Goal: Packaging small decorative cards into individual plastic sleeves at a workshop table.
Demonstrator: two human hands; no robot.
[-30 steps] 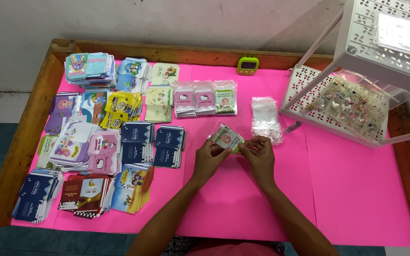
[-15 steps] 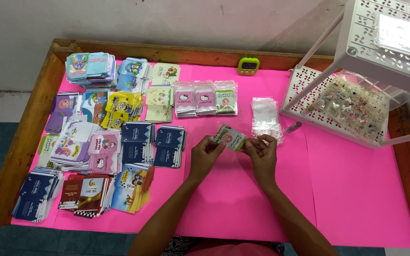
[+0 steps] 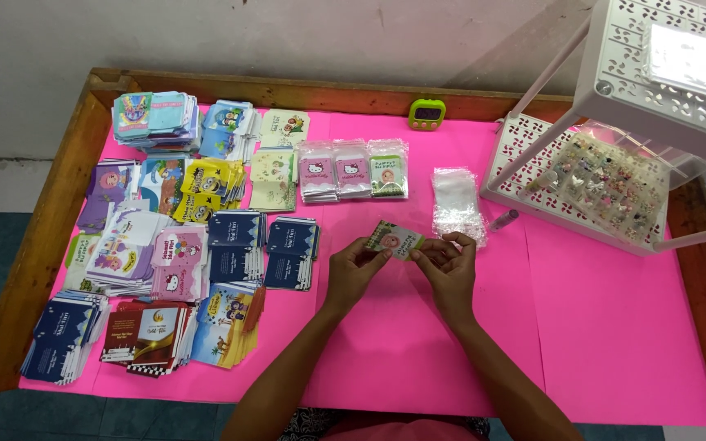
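A small green card (image 3: 395, 240) is held above the middle of the bench (image 3: 614, 343), between the two hands. Its left edge is pinched by the fingers of the left hand (image 3: 355, 269), and its right end is clamped by the fingers of the right hand (image 3: 449, 265). The card is tilted, with its long axis running from upper left to lower right, and its printed face is turned up. It seems not yet put into a bag; whether a clear sleeve is already around it cannot be told. A pile of clear bags (image 3: 457, 204) lies just behind the right hand. Three finished packets (image 3: 354, 169) are laid further back, so most work seems left. Stacks of cards (image 3: 165, 245) cover the left side, and a white rack (image 3: 614, 147) stands at the right back corner.
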